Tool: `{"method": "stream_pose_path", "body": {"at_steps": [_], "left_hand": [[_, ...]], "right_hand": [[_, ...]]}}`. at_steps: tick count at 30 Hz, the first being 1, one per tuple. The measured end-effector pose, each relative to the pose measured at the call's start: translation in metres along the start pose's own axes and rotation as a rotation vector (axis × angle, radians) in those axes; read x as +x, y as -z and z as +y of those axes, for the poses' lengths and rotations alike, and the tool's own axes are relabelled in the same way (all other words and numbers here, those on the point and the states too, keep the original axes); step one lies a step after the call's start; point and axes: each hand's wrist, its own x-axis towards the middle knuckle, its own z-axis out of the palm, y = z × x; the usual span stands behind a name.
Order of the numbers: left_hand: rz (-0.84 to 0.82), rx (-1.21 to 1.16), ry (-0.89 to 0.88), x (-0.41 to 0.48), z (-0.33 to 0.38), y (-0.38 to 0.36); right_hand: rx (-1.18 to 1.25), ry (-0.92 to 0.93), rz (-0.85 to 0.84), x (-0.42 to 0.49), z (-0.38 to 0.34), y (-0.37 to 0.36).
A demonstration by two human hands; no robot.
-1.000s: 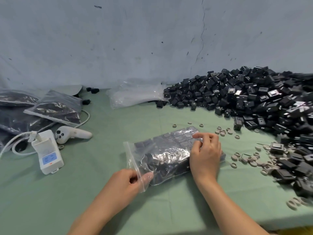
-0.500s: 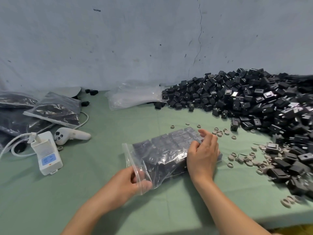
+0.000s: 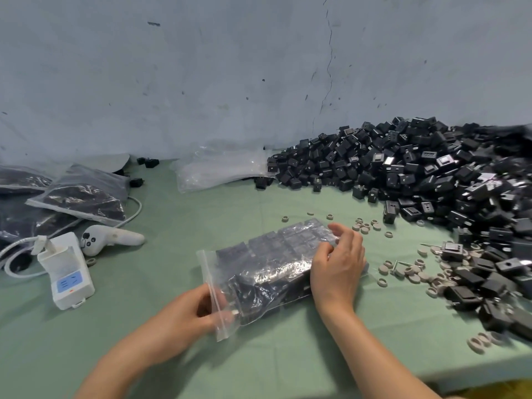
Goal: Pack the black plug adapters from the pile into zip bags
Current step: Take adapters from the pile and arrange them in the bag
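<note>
A clear zip bag [image 3: 267, 263] filled with black plug adapters lies on the green table [image 3: 288, 355] in front of me. My left hand [image 3: 190, 315] pinches the bag's zip strip at its near left end. My right hand [image 3: 338, 263] rests on the bag's right end with its fingers curled over the plastic. A large pile of black plug adapters [image 3: 431, 180] covers the right side of the table up to the wall.
Filled zip bags [image 3: 80, 194] lie stacked at the left. A white power adapter [image 3: 67, 269] with its cable and a white handheld controller [image 3: 112, 239] sit near them. Empty clear bags [image 3: 221, 168] lie by the wall. Several small grey rings [image 3: 408, 272] are scattered beside the pile.
My left hand slid along the zip strip toward the bag's near corner. My right hand shifted slightly on the bag's right end, fingers spreading. The bag stays in place.
</note>
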Motion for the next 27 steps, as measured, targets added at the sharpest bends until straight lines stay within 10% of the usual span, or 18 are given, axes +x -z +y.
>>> {"method": "stream_pose_path", "body": {"at_steps": [7, 16, 27], "left_hand": [[0.689, 0.050, -0.057, 0.012, 0.007, 0.034], [0.423, 0.154, -0.218, 0.159, 0.099, -0.004], [0.275, 0.528, 0.058, 0.357, 0.103, -0.027]], "right_hand": [[0.106, -0.039, 0.081, 0.031, 0.012, 0.008], [0.334, -0.426, -0.103, 0.126, 0.042, -0.006], [0.113, -0.059, -0.413, 0.183, 0.088, -0.041]]}}
